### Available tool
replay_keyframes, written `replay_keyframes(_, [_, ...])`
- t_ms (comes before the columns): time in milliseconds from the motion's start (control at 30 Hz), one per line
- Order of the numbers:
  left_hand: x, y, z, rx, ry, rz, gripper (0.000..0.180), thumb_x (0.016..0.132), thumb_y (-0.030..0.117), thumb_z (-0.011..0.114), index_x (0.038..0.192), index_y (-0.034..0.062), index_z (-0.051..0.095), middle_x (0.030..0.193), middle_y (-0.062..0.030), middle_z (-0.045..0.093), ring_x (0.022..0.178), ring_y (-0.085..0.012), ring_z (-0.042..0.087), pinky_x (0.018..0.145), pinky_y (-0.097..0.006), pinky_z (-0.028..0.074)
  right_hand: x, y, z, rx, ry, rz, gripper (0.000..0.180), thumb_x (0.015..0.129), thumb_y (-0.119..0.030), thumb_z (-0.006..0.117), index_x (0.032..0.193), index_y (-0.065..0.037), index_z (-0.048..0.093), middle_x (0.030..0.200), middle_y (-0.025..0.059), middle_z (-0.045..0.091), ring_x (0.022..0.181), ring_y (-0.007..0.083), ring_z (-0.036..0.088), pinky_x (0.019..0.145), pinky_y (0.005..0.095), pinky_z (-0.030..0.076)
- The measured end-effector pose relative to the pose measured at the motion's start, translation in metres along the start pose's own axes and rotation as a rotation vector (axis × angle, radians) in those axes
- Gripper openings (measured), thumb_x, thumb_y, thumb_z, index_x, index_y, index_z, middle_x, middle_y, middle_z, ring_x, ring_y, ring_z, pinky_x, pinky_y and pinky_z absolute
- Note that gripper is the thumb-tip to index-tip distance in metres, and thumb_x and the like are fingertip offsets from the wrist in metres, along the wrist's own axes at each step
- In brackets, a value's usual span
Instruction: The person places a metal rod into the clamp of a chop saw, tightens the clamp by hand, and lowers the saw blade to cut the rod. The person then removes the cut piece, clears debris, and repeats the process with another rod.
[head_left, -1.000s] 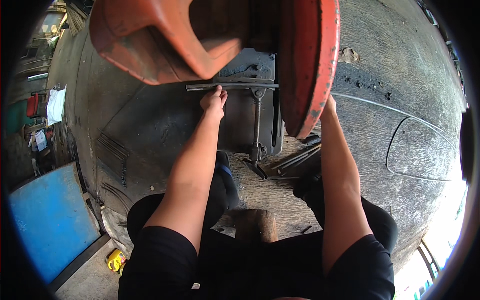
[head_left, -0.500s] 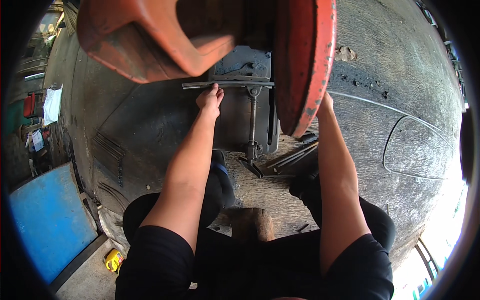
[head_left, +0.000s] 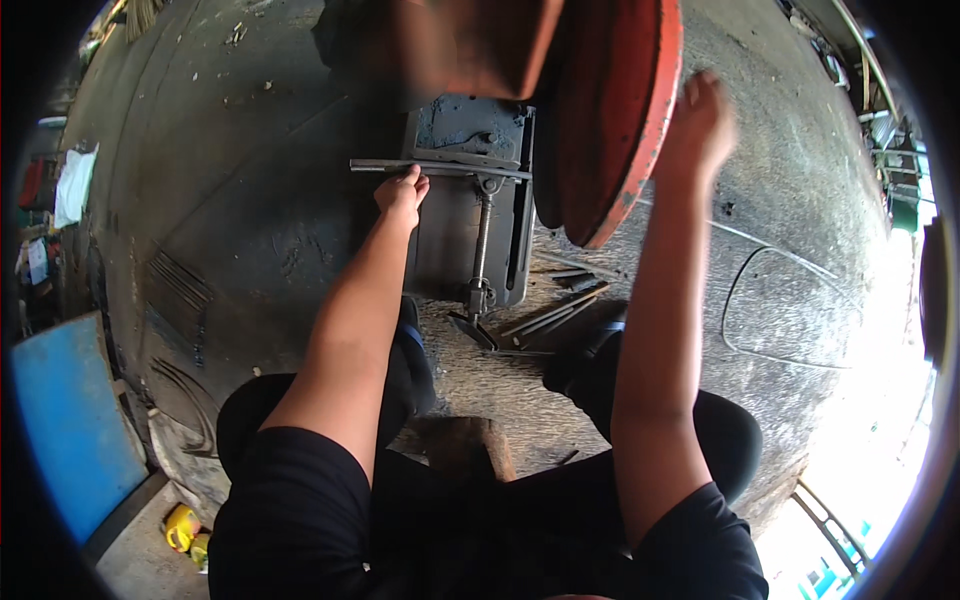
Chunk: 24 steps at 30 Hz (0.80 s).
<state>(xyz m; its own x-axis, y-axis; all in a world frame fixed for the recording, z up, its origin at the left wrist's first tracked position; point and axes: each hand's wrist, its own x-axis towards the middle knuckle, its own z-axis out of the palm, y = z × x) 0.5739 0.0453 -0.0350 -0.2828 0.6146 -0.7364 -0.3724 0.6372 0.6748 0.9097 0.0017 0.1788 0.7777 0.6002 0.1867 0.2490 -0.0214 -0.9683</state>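
Nearest the camera sit the person's knees in black clothing, and between them a brown wooden block [head_left: 462, 447] rests on the concrete floor [head_left: 280, 230]. Both bare forearms rise from there toward a grey metal plate [head_left: 452, 225] that lies flat on the floor, and everything else is placed from that plate.

Just off the plate's near right corner lies a loose bundle of thin metal rods [head_left: 560, 310], fanned out on the floor. Along the plate's middle runs a threaded screw rod [head_left: 483, 245], ending at the near edge in a small foot piece.

The left hand [head_left: 402, 193] is at the plate's far left corner, its fingers curled shut around a long thin steel bar [head_left: 440, 167] that lies crosswise over the plate's far edge, sticking out past it on the left. The bar meets the top of the screw rod, forming a T-shape.

Right of the plate and above it hangs a big red round disc [head_left: 625, 110], seen edge-on and tilted. The right hand [head_left: 700, 115] is raised just beside the disc's right rim, blurred; I cannot tell whether it touches the rim or how its fingers are set.

Beyond the plate's far edge a blurred orange-brown shape [head_left: 480, 40] fills the top of the view. Well off to the plate's left a blue panel [head_left: 65, 420] lies at the floor's edge.
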Motion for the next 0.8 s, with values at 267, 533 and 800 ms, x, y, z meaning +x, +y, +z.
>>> replay_keyframes(267, [0.012,-0.011,0.006,-0.053,-0.073,-0.014,0.011,0.083,0.002,0.069,0.084,0.0023,0.058,0.077,-0.0075,0.063,0.065,-0.0171,0.062,0.067,-0.032,0.058,-0.009,-0.189,0.048,-0.450,-0.623,-0.544,0.030,0.089,-0.013,0.052,0.117,-0.003,0.059,0.116,0.0163,0.059,0.106,0.0282,0.057,0.097,0.0358,0.041])
replay_keyframes(533, [0.022,-0.016,0.000,-0.136,-0.175,-0.030,0.010,0.084,0.007,0.070,0.085,0.0034,0.060,0.079,-0.0072,0.063,0.069,-0.0183,0.062,0.072,-0.032,0.058,-0.066,-0.158,0.027,-0.428,-0.370,-0.613,0.049,0.083,-0.018,0.054,0.126,0.005,0.049,0.131,0.0225,0.051,0.118,0.0339,0.052,0.103,0.0414,0.036])
replay_keyframes(800, [0.042,-0.028,-0.010,0.479,-0.256,0.427,0.032,0.084,0.029,0.069,0.100,0.0023,0.063,0.086,-0.0111,0.066,0.077,-0.0221,0.066,0.066,-0.035,0.054,-0.161,-0.104,-0.001,-0.192,-0.409,-0.376,0.064,0.090,-0.003,0.051,0.143,0.009,0.018,0.147,0.0238,0.031,0.135,0.0281,0.035,0.111,0.0366,0.030])
